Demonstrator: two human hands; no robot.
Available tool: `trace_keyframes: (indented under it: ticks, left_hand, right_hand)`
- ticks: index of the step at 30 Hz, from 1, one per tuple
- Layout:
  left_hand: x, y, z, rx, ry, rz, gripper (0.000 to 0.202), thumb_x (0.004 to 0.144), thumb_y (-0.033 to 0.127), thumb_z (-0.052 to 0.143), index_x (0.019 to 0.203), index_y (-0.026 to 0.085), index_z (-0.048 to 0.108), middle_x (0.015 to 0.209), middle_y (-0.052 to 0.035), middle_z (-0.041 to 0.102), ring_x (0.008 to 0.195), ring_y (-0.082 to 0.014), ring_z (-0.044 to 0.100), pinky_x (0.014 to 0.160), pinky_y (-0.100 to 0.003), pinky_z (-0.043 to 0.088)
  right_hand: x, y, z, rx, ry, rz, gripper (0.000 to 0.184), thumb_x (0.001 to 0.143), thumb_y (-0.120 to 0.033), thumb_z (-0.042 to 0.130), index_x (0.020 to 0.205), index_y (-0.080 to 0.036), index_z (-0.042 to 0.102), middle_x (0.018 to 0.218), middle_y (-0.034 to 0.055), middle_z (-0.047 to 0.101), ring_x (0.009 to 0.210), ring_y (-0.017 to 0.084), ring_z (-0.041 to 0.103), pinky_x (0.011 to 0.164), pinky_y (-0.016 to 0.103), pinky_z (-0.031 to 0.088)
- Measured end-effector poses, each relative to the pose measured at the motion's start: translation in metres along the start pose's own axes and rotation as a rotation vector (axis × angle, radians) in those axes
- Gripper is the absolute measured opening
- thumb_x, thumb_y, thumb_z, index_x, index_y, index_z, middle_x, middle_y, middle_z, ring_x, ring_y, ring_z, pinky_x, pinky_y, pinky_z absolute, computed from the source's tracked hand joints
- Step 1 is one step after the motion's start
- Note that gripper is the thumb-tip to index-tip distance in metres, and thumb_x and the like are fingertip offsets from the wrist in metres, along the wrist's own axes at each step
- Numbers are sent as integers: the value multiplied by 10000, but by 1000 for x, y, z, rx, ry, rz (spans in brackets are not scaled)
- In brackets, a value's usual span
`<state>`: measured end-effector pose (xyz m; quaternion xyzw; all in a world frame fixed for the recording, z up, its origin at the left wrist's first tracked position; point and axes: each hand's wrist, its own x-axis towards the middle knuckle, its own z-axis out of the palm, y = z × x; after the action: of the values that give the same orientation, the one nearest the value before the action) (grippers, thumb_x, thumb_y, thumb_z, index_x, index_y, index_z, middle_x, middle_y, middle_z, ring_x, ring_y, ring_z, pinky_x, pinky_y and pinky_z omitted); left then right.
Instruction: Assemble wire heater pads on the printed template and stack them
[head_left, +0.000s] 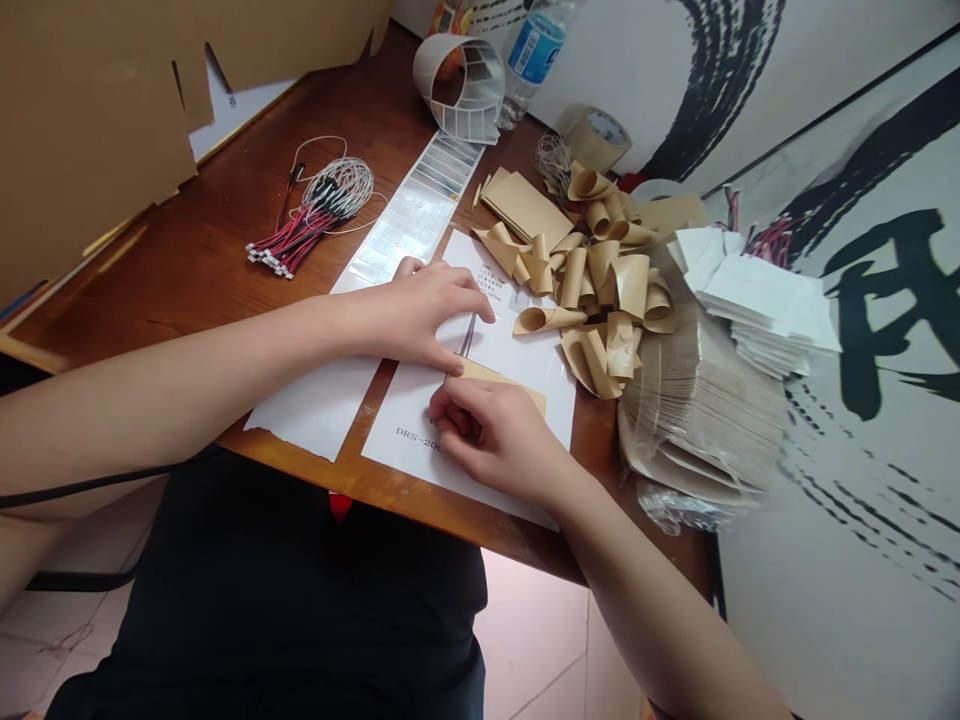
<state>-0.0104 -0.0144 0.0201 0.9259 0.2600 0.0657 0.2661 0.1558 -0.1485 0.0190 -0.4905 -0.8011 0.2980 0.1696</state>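
Here we are at the near edge of the wooden table [202, 235], and the right hand [487, 435] has its fingers and thumb closed on a tan paper strip [502, 378], which lies on a white printed sheet [517, 350] marked DRS-20, the rest hidden behind that hand. The left hand [412, 315] is right alongside, fingers lightly curled, resting on the same sheet. Between the two hands, metal tweezers [466, 335] point down toward the strip; whether the left hand grips them, I can't tell from here. Over to the far right, a heap of curled tan paper strips [600, 280] sits against a plastic-wrapped stack of flat tan pieces [697, 400], with white cards [757, 290] beyond. Far left, a bundle of red-and-black wires [307, 225] lies beside a long sheet of labels [412, 210].
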Motion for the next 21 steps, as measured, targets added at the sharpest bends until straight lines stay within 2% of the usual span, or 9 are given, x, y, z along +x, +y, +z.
trace_keyframes:
  ticks: [21]
  left_hand:
    - [0,-3,2,2,13,12,601,798,484,701,1361,283,646,1446,-97,580,1369,-323,462,1147,-471,217]
  right_hand:
    - [-1,-1,0,0,-6,7,114,796,-107,557,837,-205,597,669,-48,540,583,103,477,618,244,356]
